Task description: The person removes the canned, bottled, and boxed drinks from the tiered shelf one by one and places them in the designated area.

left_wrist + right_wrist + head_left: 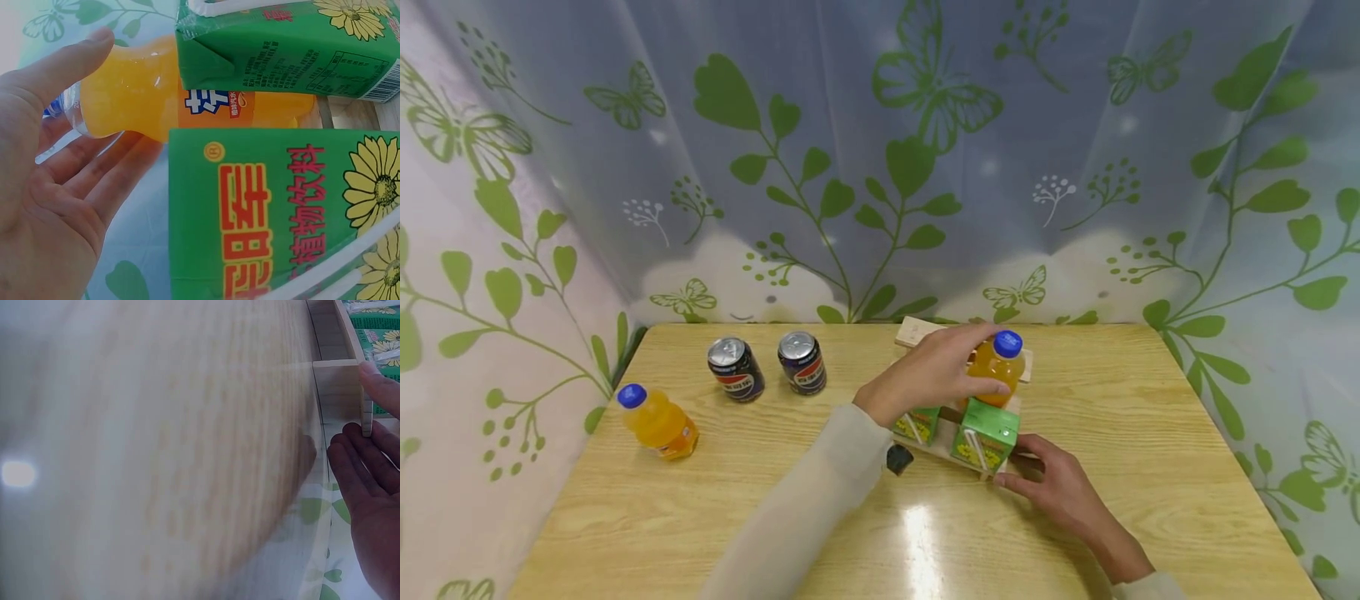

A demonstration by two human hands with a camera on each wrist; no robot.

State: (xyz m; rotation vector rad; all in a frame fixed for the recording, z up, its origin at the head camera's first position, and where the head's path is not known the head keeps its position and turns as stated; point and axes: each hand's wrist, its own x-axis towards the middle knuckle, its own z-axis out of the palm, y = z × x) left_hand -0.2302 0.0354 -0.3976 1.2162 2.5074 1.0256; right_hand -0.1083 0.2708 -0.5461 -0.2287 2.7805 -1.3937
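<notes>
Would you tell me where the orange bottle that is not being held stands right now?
In the head view, the loose orange bottle stands at the table's left edge, left of the two dark cans.

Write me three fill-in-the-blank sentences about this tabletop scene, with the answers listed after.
1. The left hand holds an orange drink bottle with a ____ cap.
2. Beside the wooden rack, ____ dark cans stand on the table.
3. The right hand touches the rack near a ____ carton.

Missing words: blue; two; green
</notes>
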